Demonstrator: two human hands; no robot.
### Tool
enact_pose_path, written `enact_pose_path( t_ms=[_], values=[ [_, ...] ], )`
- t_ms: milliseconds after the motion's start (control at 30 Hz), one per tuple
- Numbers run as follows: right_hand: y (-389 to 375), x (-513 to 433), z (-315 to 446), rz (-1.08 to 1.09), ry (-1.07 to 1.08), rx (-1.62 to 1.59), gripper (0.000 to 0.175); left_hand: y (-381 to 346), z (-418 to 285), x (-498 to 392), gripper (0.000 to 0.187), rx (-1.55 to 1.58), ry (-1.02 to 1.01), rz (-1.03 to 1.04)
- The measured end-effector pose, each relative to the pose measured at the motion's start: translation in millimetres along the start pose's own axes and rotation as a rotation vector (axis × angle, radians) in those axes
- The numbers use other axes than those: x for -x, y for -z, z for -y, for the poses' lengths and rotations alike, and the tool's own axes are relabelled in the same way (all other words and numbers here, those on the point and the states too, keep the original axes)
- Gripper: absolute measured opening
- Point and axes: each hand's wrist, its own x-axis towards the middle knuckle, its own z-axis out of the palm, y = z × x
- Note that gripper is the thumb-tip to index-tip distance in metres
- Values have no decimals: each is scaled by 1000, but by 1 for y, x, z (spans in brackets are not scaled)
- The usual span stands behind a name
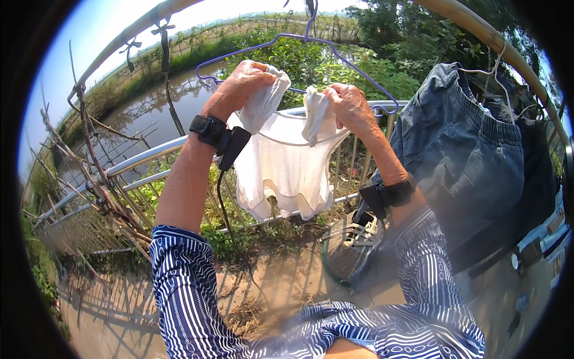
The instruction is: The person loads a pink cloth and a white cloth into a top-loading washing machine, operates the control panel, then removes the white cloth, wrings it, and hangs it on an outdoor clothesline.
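Observation:
A purple clothes hanger (309,38) hangs near the top of the view, with a white garment (291,170) below it, in front of the metal railing. My left hand (244,83) pinches a small, light piece of cloth (265,105) at the hanger's left side. On the right, my right hand (352,105) grips another light piece of cloth (314,112) between thumb and fingers. Both pieces hang in front of the white garment's upper part. Whether they are separate from that garment, I cannot tell.
Dark shorts (462,148) hang at the right from a white hanger (497,76). A bamboo pole (466,20) arches overhead. The metal railing (152,150) curves across, with bound sticks (107,193) at its left and a basket (347,251) on the ground below.

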Motion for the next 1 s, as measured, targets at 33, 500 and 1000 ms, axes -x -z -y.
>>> enact_pose_path(
  t_ms=[33,500,1000],
  values=[
    [2,2,1,-7,4,24,24,4,1,3,30,-260,42,-122],
    [-4,39,15,-351,223,-102,35,2,29,26,25,-861,-226,-614],
    [114,606,-77,539,-722,520,23,-414,49,302,57,-599,-183,964]
  ],
)
